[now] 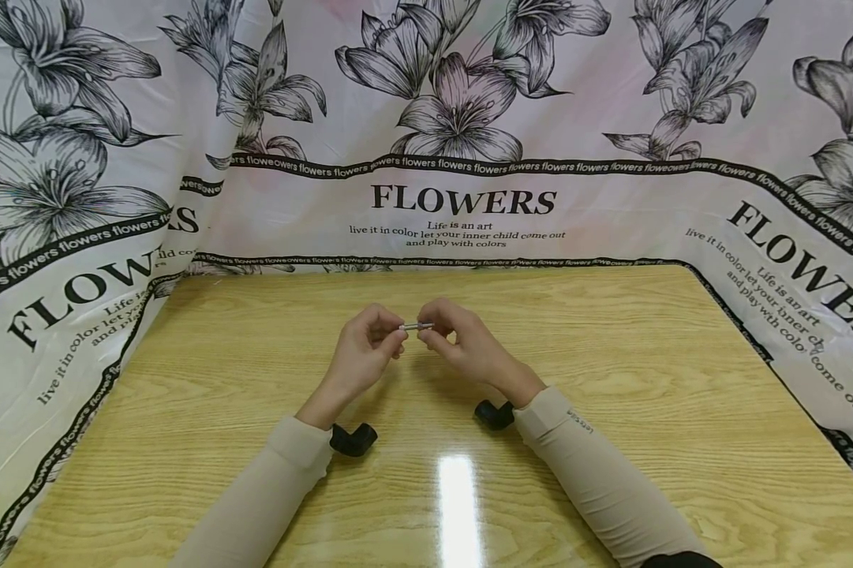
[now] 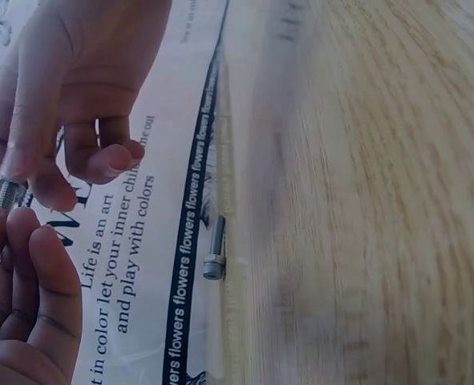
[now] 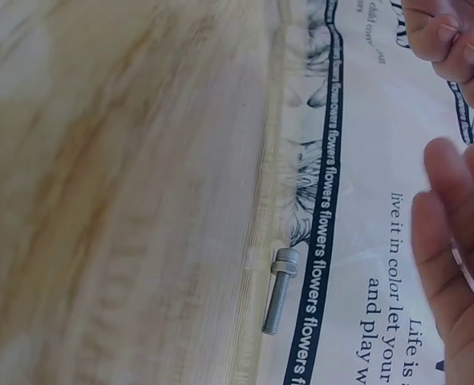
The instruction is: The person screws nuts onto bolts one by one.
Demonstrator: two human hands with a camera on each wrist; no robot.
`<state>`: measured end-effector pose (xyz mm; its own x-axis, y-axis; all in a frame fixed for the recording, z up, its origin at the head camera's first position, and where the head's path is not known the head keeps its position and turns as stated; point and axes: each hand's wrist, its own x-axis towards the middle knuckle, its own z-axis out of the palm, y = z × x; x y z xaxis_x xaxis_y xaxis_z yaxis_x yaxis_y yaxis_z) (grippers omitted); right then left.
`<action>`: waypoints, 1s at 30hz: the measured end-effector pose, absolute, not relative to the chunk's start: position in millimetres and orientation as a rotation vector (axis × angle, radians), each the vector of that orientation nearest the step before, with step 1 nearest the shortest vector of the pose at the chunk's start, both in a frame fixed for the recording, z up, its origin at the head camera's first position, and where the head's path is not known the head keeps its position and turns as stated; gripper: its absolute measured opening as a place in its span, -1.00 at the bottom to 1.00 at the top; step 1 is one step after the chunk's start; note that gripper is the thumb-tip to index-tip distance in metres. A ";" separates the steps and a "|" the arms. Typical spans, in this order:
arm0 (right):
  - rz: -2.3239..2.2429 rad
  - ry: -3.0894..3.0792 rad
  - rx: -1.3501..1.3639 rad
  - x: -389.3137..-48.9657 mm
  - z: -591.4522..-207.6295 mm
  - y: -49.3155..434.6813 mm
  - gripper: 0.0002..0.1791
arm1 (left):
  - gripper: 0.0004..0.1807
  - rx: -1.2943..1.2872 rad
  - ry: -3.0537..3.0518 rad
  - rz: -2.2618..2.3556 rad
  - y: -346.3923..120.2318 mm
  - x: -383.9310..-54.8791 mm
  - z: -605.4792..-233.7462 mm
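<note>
Above the middle of the table, both hands meet at a small silver bolt (image 1: 413, 326), held roughly level. My left hand (image 1: 361, 347) pinches its left end between thumb and forefinger. Fingertips of my right hand (image 1: 465, 339) grip the other end. In the left wrist view, the screw thread (image 2: 8, 194) shows between the two hands' fingertips; the rest is covered. That held bolt is not visible in the right wrist view, where the right hand's fingers (image 3: 453, 233) fill the right side. A second bolt (image 2: 214, 257) with a collar under its head appears below the hands.
The wood-grain table (image 1: 646, 355) carries a bright reflection near its front. A floral cloth (image 1: 462, 217) with lettering hangs behind it and along both sides. Black camera mounts (image 1: 353, 440) jut inward from both sleeve cuffs.
</note>
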<state>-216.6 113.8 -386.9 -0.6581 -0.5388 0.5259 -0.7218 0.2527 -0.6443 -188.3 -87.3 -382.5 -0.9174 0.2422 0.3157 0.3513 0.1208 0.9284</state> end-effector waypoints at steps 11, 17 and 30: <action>1.369 -2.432 1.099 -214.1 -383.9 114.8 -0.79 | -0.89 -0.577 -2.312 -1.921 -86.4 -187.9 -382.5; 1.387 -2.394 1.127 -214.6 -385.3 113.3 -0.66 | -0.89 -0.590 -2.312 -1.901 -86.8 -187.9 -382.2; 1.344 -2.325 1.200 -215.9 -385.5 113.5 -0.89 | -0.92 -0.604 -2.310 -1.871 -86.7 -187.1 -382.3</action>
